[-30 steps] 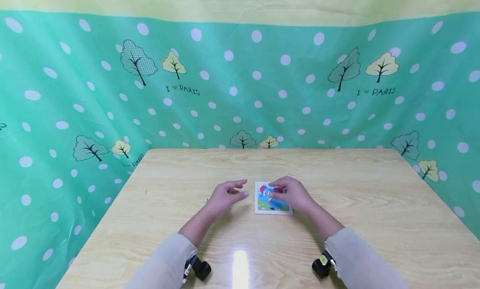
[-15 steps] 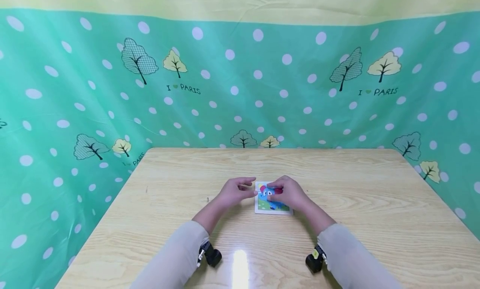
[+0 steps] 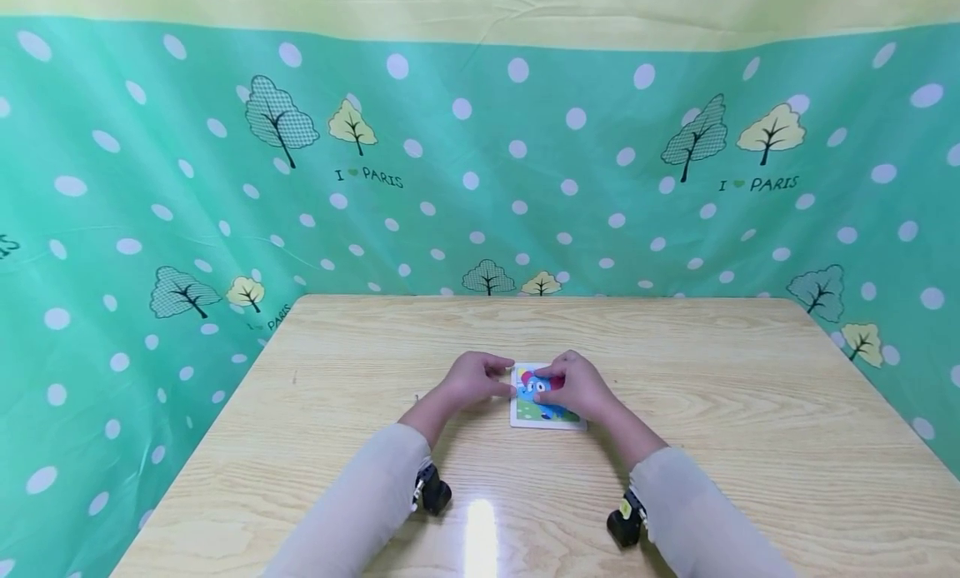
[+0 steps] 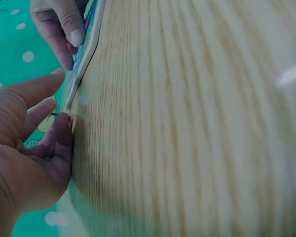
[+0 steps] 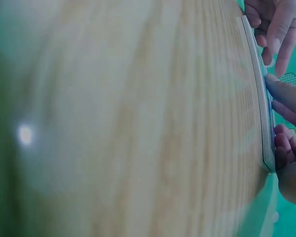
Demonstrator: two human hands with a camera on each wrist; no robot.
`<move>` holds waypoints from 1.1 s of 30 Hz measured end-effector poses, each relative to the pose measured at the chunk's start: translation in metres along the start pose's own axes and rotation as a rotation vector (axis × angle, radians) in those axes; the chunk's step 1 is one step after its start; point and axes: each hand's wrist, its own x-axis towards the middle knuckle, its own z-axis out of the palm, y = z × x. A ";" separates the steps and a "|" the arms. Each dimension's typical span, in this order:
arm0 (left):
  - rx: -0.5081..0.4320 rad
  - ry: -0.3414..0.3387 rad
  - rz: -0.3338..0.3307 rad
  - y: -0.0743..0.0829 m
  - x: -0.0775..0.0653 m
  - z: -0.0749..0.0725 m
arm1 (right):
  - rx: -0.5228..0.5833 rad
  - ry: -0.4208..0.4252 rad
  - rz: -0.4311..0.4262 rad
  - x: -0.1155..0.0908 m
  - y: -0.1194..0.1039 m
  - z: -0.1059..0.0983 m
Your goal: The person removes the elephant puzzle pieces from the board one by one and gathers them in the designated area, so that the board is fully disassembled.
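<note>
Head view overlooks the table (image 3: 540, 470) wrist views skim.

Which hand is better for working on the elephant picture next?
Probably the right hand: it is over the picture, while the left hand is only at the picture's left edge.

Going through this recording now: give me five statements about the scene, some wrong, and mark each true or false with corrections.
1. The right hand is over the picture board. True.
2. The picture board is standing upright on one edge. False: it lies flat on the wooden table.
3. In the head view, the left hand is at the left edge of the picture board. True.
4. The backdrop is plain red. False: the backdrop is mainly green, with pale dots and trees.
5. Both sleeves are pale. True.
</note>
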 end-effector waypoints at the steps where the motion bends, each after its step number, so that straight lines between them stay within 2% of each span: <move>1: 0.022 0.002 0.001 0.000 0.001 0.001 | 0.004 0.002 0.002 0.000 0.000 0.000; 7: 0.135 0.008 -0.015 0.005 0.005 0.008 | 0.022 0.014 0.026 -0.001 0.001 0.002; 15: 0.178 0.002 -0.034 0.011 0.007 0.008 | 0.015 0.028 0.027 -0.002 0.000 0.002; 26: 0.101 -0.019 -0.044 0.014 0.013 0.007 | 0.022 0.049 0.025 -0.001 0.000 0.003; 33: 0.058 -0.006 -0.056 0.014 0.015 0.007 | 0.026 0.054 0.026 0.000 -0.001 0.003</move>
